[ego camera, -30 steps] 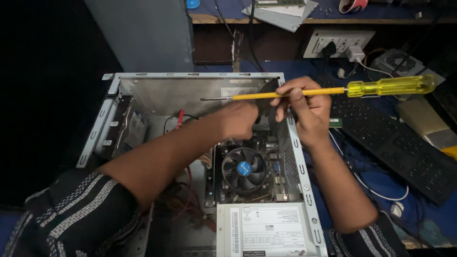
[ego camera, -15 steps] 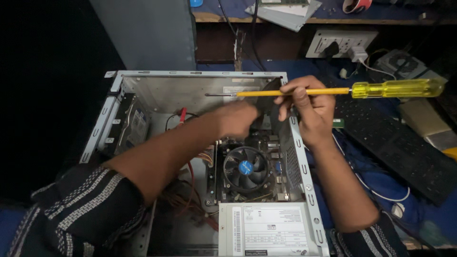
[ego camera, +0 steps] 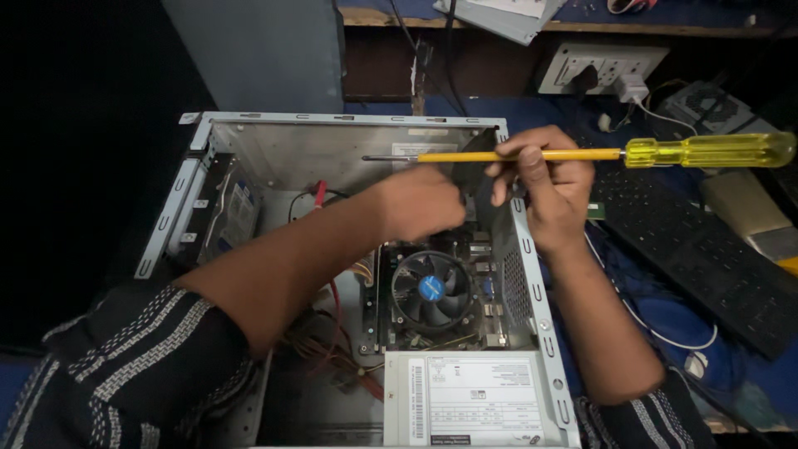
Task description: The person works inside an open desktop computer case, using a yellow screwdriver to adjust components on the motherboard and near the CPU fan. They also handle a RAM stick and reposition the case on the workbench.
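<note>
An open grey computer case (ego camera: 249, 141) lies on its side in front of me. My right hand (ego camera: 549, 187) rests on the case's right wall and grips the long yellow shaft of a screwdriver (ego camera: 706, 151), which lies level with its clear yellow handle out to the right. My left hand (ego camera: 420, 204) reaches into the case above the round black cooler fan (ego camera: 431, 289); its fingers are curled near a dark part by the case's rear wall, and what they hold is hidden.
A grey power supply (ego camera: 474, 399) sits at the near end of the case. Red and yellow wires (ego camera: 332, 324) run along its floor. A black keyboard (ego camera: 706, 258) lies to the right. A white power strip (ego camera: 598, 66) and a wooden shelf stand behind.
My left hand has shifted slightly right, closer to my right hand. The screwdriver stays level in my right hand.
</note>
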Demonstrator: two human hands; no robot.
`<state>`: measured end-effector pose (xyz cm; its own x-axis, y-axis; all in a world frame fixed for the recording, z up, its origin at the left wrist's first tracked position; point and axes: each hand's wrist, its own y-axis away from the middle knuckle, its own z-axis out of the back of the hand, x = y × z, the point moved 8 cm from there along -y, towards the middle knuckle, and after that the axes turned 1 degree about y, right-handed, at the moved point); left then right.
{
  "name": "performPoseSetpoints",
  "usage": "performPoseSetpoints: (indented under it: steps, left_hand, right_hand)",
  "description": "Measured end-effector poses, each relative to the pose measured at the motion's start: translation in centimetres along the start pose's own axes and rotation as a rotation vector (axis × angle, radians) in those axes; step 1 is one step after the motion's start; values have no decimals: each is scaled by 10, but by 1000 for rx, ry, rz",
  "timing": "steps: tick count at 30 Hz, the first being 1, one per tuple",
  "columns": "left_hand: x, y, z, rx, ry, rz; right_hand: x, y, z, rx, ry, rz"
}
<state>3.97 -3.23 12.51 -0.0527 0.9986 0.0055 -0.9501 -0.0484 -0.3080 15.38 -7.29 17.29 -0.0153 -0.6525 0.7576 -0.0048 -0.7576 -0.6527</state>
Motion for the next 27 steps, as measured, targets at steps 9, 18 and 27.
performPoseSetpoints:
  steps: [9,18,27]
  left_hand:
    - [13,9,-29,304,-106,99]
    - [35,15,-32,257,96,293]
    - [24,9,-18,420,44,378]
  right_hand:
    - [-4,-1,-1,1,-48,-13]
    - [-7,-3,-5,16,-62,-14]
    - [-7,-2,0,26,-51,-8]
